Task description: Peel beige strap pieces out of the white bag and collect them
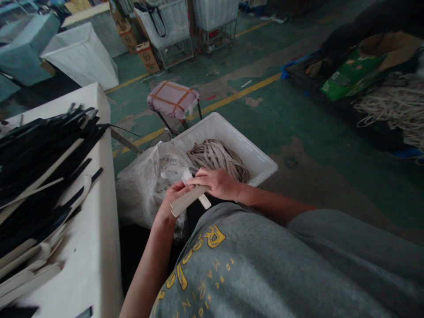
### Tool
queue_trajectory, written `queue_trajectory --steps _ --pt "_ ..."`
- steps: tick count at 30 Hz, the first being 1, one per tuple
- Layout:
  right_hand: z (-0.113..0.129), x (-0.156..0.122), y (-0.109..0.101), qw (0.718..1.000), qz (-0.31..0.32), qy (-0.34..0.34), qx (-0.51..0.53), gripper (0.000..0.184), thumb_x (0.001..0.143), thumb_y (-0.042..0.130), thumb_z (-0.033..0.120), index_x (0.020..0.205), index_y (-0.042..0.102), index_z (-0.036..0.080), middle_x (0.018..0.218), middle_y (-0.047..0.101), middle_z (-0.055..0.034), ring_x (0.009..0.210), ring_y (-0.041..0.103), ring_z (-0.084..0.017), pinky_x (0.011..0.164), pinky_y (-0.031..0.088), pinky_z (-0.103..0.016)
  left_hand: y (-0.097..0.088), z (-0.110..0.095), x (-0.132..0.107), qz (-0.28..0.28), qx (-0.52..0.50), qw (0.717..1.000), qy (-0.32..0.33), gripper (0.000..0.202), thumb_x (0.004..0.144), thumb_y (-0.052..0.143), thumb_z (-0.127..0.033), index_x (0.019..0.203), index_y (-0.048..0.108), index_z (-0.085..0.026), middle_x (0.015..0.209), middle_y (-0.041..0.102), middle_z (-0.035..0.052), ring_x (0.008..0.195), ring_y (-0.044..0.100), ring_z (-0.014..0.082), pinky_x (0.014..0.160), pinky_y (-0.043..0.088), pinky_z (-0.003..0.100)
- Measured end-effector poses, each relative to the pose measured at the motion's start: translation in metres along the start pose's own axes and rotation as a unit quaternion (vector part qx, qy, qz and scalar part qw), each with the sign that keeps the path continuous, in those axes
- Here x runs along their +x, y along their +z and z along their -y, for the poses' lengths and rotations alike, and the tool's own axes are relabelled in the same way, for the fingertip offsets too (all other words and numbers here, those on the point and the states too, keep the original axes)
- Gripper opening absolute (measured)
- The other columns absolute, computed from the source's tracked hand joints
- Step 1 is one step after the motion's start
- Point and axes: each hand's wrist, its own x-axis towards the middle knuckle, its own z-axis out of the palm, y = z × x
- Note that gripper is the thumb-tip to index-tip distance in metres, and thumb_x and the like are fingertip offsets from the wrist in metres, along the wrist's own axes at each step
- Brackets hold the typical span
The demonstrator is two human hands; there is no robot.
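Two hands [220,182], both curled, grip a flat beige strip [188,201]; long black strips [33,139] heap the smooth white table [84,256] above scuffed green floor [248,126].

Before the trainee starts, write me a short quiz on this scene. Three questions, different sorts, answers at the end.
1. Choose one. What does the right hand hold?
A) a stool
B) a pale strip
C) a cardboard box

2. True or false: a heap of strips lies in the white tub.

3. Fill in the gap: the lines on the green floor are ____.

Key: 1. B; 2. True; 3. yellow
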Motion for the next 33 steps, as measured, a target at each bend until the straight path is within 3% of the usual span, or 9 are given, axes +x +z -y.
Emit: queue_trajectory --steps 4,8,10,15,18,20,24,28,33 --pt "-0.003 0.003 0.000 0.996 0.051 -0.059 -0.050 0.030 0.095 0.058 0.030 0.122 0.072 0.031 0.092 0.070 -0.0026 0.075 0.061 -0.014 0.063 0.039 -0.022 -0.002 -0.004 -0.007 0.056 0.093 0.994 -0.016 0.033 0.052 0.092 -0.034 0.074 0.075 -0.015 0.066 0.069 0.0007 0.053 0.056 0.0108 0.051 0.042 0.021" --pt "-0.004 0.005 -0.001 0.997 0.032 -0.069 0.025 0.027 0.096 0.056 0.033 0.114 0.074 0.027 0.095 0.072 -0.0041 0.080 0.065 -0.016 0.070 0.043 -0.023 -0.006 -0.013 -0.017 0.114 0.148 0.982 0.030 0.034 0.065 0.086 -0.041 0.087 0.078 -0.016 0.078 0.072 0.0048 0.064 0.060 0.0145 0.059 0.046 0.023" --pt "-0.002 0.004 -0.002 0.996 0.004 -0.036 0.082 0.025 0.096 0.056 0.034 0.108 0.075 0.024 0.095 0.073 -0.0049 0.084 0.066 -0.017 0.076 0.045 -0.025 -0.007 -0.011 -0.016 0.137 0.143 0.979 0.055 0.041 0.071 0.082 -0.048 0.097 0.078 -0.016 0.086 0.072 0.0079 0.071 0.062 0.0170 0.064 0.049 0.026" --pt "0.018 -0.007 -0.007 0.970 -0.065 0.135 0.189 0.036 0.094 0.057 0.048 0.082 0.072 0.018 0.067 0.067 -0.0011 0.062 0.058 -0.014 0.061 0.044 -0.023 0.009 0.019 0.004 0.138 -0.006 0.990 0.004 0.059 0.074 0.068 -0.071 0.096 0.075 -0.017 0.088 0.074 0.0110 0.077 0.068 0.0219 0.069 0.053 0.031" --pt "0.030 -0.021 -0.018 0.960 -0.018 0.164 0.228 0.042 0.089 0.061 0.054 0.069 0.066 0.017 0.057 0.059 0.0007 0.053 0.052 -0.012 0.055 0.040 -0.023 0.030 0.035 0.020 0.122 -0.101 0.982 -0.098 0.059 0.080 0.062 -0.072 0.091 0.074 -0.015 0.082 0.072 0.0105 0.079 0.070 0.0254 0.068 0.054 0.034" --pt "0.032 -0.033 -0.029 0.952 0.037 0.188 0.239 0.043 0.087 0.063 0.054 0.065 0.063 0.017 0.055 0.057 0.0011 0.051 0.050 -0.011 0.053 0.038 -0.023 0.041 0.034 0.031 0.043 -0.178 0.975 -0.128 0.051 0.087 0.058 -0.064 0.089 0.071 -0.014 0.080 0.072 0.0100 0.077 0.070 0.0236 0.068 0.056 0.034" --pt "0.012 -0.066 -0.046 0.920 0.112 0.315 0.205 0.041 0.085 0.060 0.052 0.063 0.060 0.018 0.051 0.055 0.0012 0.049 0.048 -0.012 0.052 0.036 -0.024 0.040 -0.001 0.052 -0.118 -0.317 0.941 -0.034 0.028 0.094 0.061 -0.040 0.089 0.066 -0.014 0.081 0.071 0.0068 0.072 0.069 0.0151 0.074 0.057 0.028" --pt "-0.021 -0.103 -0.043 0.890 0.124 0.418 0.135 0.041 0.081 0.057 0.053 0.058 0.056 0.019 0.050 0.055 -0.0013 0.051 0.050 -0.015 0.054 0.037 -0.027 0.025 -0.051 0.062 -0.138 -0.350 0.923 0.078 0.018 0.093 0.064 -0.032 0.091 0.065 -0.015 0.077 0.069 0.0023 0.065 0.066 0.0103 0.069 0.054 0.023" --pt "-0.046 -0.124 -0.023 0.879 0.141 0.442 0.109 0.039 0.080 0.057 0.055 0.058 0.056 0.023 0.054 0.059 -0.0048 0.053 0.054 -0.019 0.053 0.038 -0.031 0.001 -0.087 0.055 -0.146 -0.307 0.907 0.248 0.016 0.087 0.071 -0.028 0.097 0.064 -0.018 0.071 0.064 -0.0031 0.058 0.059 0.0068 0.061 0.047 0.019"
